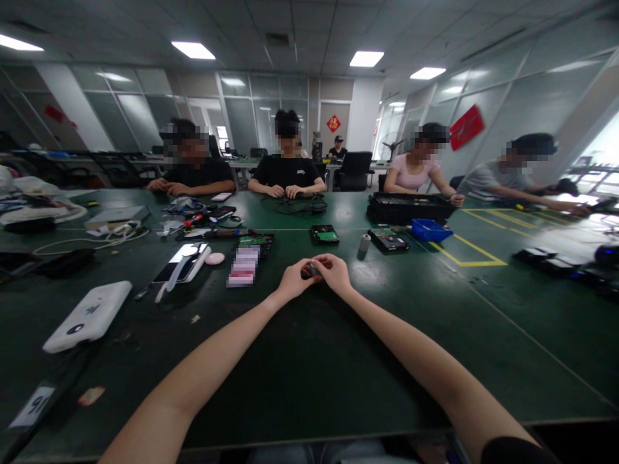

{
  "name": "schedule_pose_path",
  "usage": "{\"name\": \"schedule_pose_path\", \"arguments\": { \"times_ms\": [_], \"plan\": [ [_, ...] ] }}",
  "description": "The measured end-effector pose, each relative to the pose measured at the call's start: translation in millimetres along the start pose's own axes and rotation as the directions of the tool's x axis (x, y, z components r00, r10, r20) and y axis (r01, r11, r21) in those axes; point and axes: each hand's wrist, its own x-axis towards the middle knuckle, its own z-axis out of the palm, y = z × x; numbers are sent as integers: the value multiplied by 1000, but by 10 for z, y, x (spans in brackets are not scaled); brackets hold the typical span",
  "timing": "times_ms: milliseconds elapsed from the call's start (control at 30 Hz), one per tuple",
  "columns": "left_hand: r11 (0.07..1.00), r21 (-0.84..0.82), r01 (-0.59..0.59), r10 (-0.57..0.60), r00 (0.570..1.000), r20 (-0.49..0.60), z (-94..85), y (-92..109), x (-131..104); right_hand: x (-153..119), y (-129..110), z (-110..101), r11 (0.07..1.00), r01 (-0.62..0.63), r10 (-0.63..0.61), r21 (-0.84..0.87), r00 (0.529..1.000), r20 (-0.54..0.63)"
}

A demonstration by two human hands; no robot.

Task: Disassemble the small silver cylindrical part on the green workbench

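Dark object (314, 270), perhaps metal, clamped between left hand (293, 280) and right hand (336, 273), well inside near edge of green table (309, 374)

The one view looks out from head height, above and behind the left grip (293, 281) and right grip (335, 274), facing forward and down. Both sit near its middle, fairly close. Its wide sweep runs from the tabletop (300, 380) nearer than the grips to the people (290, 171) beyond them and the ceiling (309, 26) above.

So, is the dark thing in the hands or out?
In: the left hand and right hand both curl around the dark thing.
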Motion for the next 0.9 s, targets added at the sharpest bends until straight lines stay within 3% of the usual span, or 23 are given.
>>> {"name": "schedule_pose_path", "arguments": {
  "times_ms": [467,700,900],
  "plan": [
    [1000,10,2,-2,1000,-7,5,6,-7,14,54,27,996,-83,83,40,997,1],
    [1000,13,0,0,1000,-11,3,19,-6,52,36,-14,997,-79,79,1,992,94],
    [1000,11,2,-2,1000,-10,0,16,-7,121,46,-101,999,8,0,-41,981,192]
  ]
}}
